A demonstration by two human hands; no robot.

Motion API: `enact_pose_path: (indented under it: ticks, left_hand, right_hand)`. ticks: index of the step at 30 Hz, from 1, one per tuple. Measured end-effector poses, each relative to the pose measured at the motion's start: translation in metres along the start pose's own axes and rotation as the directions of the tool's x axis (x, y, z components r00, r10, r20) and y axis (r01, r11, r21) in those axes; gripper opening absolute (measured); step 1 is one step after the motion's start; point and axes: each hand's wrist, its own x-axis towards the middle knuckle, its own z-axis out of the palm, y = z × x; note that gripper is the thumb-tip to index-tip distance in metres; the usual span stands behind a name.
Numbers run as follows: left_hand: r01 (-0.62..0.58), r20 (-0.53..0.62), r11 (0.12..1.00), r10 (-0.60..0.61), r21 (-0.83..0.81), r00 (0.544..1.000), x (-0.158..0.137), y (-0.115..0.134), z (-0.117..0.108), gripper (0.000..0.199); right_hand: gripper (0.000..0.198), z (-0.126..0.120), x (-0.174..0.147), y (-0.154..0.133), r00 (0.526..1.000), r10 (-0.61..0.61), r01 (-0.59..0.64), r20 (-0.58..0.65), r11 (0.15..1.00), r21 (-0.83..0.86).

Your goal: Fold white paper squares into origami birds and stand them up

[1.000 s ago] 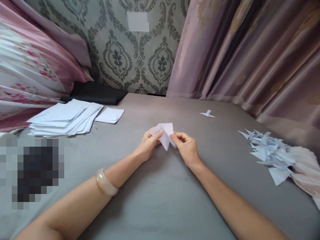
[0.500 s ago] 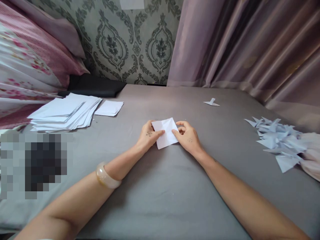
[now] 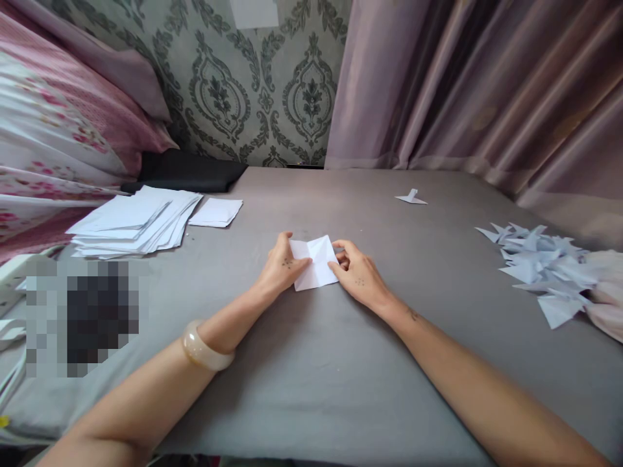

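A small creased square of white paper (image 3: 317, 267) is held just above the grey cloth, between my two hands. My left hand (image 3: 282, 263) pinches its left side, thumb on the front face and fingers behind. At the right edge my right hand (image 3: 357, 269) pinches it too, its thumb on the paper and its other fingers curled behind. Crease lines cross the middle of the sheet, and its upper part is bent. What the fingertips do behind the paper is hidden.
Large white sheets (image 3: 131, 224) lie stacked at the left, beside a smaller pile of paper squares (image 3: 217, 212). Several folded paper birds (image 3: 545, 259) are heaped at the right. One more paper bird (image 3: 411, 197) sits farther back. A white power strip (image 3: 19, 275) is at the left edge.
Both hands have shifted slightly left and a little down with the paper. The sheet is turned a little and its top shows a sharper bend along the creases.
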Motion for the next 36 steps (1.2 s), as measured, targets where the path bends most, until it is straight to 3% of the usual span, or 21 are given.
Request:
enact_pose_path:
  ticks: [2, 5, 8, 10, 12, 14, 16, 19, 25, 28, 30, 36]
  left_hand:
    - [-0.043, 0.034, 0.997, 0.041, 0.068, 0.999, -0.005, -0.004, -0.005, 0.066]
    - [-0.231, 0.052, 0.947, 0.225, 0.224, 0.973, -0.012, -0.010, -0.010, 0.065]
    - [-0.449, 0.083, 0.779, 0.463, 0.438, 0.883, -0.020, -0.010, -0.015, 0.053]
    - [-0.584, 0.255, 0.641, 0.535, 0.499, 0.805, -0.027, -0.007, -0.018, 0.034]
    - [-0.695, 0.458, 0.560, 0.523, 0.450, 0.719, -0.033, -0.005, -0.021, 0.027]
    - [-0.743, 0.550, 0.548, 0.510, 0.385, 0.661, -0.038, -0.005, -0.024, 0.025]
    - [-0.746, 0.532, 0.554, 0.533, 0.368, 0.658, -0.040, -0.007, -0.025, 0.020]
    - [-0.756, 0.523, 0.521, 0.549, 0.395, 0.652, -0.038, -0.011, -0.027, 0.029]
    - [-0.836, 0.690, 0.233, 0.478, 0.497, 0.543, -0.038, -0.001, -0.026, 0.029]
    - [-0.815, 0.706, 0.148, 0.430, 0.560, 0.563, -0.040, 0.005, -0.021, 0.031]
    - [-0.779, 0.667, 0.165, 0.430, 0.605, 0.608, -0.039, 0.007, -0.018, 0.031]
    - [-0.702, 0.544, 0.413, 0.446, 0.580, 0.711, -0.028, 0.005, -0.013, 0.032]
  right_hand:
    - [0.037, 0.001, -0.004, -0.003, 0.997, -0.071, 0.073, 0.022, 0.995, -0.068]
    - [0.042, 0.003, -0.009, -0.006, 0.970, -0.243, 0.238, 0.010, 0.936, -0.260]
    - [0.037, 0.005, -0.010, -0.006, 0.914, -0.399, 0.398, 0.073, 0.849, -0.349]
    - [0.036, 0.005, -0.008, -0.004, 0.882, -0.442, 0.471, 0.163, 0.826, -0.310]
    - [0.036, 0.002, -0.005, -0.002, 0.868, -0.436, 0.488, 0.236, 0.836, -0.252]
    - [0.035, -0.003, -0.003, 0.000, 0.872, -0.410, 0.467, 0.268, 0.862, -0.199]
    - [0.034, -0.011, -0.006, 0.000, 0.874, -0.391, 0.449, 0.289, 0.877, -0.171]
    - [0.033, -0.022, -0.019, -0.001, 0.872, -0.379, 0.456, 0.311, 0.858, -0.234]
    - [0.033, -0.028, -0.040, -0.004, 0.891, -0.348, 0.436, 0.290, 0.831, -0.345]
    - [0.026, -0.026, -0.037, -0.007, 0.913, -0.312, 0.394, 0.263, 0.843, -0.366]
    - [0.017, -0.024, -0.034, -0.010, 0.930, -0.279, 0.354, 0.238, 0.854, -0.381]
    - [0.015, -0.015, -0.034, -0.011, 0.976, -0.192, 0.215, 0.100, 0.910, -0.354]
